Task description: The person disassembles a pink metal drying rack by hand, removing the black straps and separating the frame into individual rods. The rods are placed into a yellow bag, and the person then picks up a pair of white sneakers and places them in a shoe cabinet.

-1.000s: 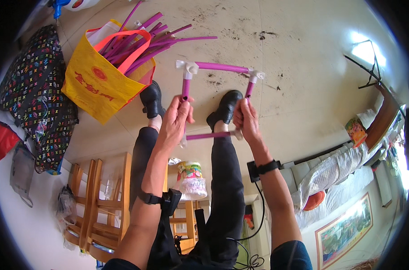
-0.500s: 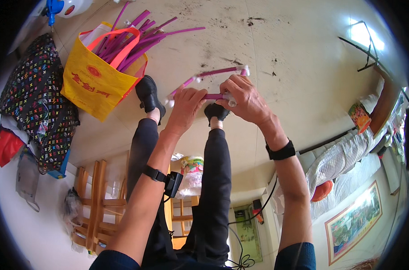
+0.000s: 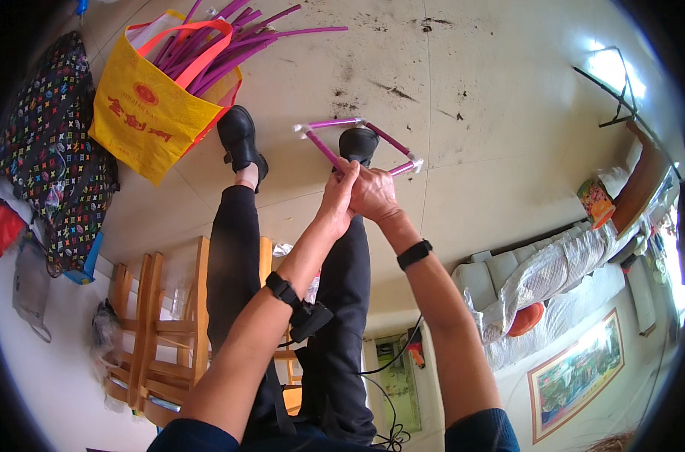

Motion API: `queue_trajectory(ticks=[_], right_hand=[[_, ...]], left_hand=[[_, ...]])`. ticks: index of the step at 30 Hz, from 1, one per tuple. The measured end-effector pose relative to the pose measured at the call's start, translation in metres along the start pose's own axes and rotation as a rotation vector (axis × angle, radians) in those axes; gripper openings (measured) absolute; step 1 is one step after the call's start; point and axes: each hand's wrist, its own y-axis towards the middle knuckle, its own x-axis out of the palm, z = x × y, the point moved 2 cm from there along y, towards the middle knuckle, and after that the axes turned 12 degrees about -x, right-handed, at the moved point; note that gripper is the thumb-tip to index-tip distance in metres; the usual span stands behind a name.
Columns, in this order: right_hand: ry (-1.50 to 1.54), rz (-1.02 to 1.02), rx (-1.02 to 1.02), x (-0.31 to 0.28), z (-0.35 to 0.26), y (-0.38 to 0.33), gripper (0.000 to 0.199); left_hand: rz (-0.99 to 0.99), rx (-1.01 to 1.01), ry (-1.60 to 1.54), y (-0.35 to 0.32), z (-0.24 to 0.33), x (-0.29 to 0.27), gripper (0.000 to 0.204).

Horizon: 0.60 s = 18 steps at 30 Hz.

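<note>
A small loop of purple tubes [image 3: 390,141] with white and clear corner connectors is held out over my right shoe. Its near corner disappears into my hands. My left hand [image 3: 338,193] grips this purple tube frame, its thumb and fingers closed by the near end of the left tube. Right against it, my right hand [image 3: 374,194] closes round the same corner, near the end of the right tube. The hands touch, and the fingers hide the joint between them. A connector [image 3: 416,163] shows at the right corner, and another [image 3: 302,129] at the far left.
To the left stands a yellow bag [image 3: 148,113] with orange handles, full of purple tubes [image 3: 241,47]. Behind it is a dark patterned bag [image 3: 52,158]. Wooden chairs [image 3: 150,331] are at lower left, a plastic-covered sofa [image 3: 542,282] at right. Dark dirt [image 3: 391,90] marks the tiled floor.
My hands have come together and moved lower in the view. The tube frame has turned, its near corner now between both hands. The view has shifted slightly.
</note>
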Motion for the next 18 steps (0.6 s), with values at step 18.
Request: queue_trajectory(ticks=[18], right_hand=[[-0.045, -0.199, 0.066, 0.028, 0.039, 0.003, 0.050]], left_hand=[[0.536, 0.380, 0.090, 0.074, -0.009, 0.015, 0.035]])
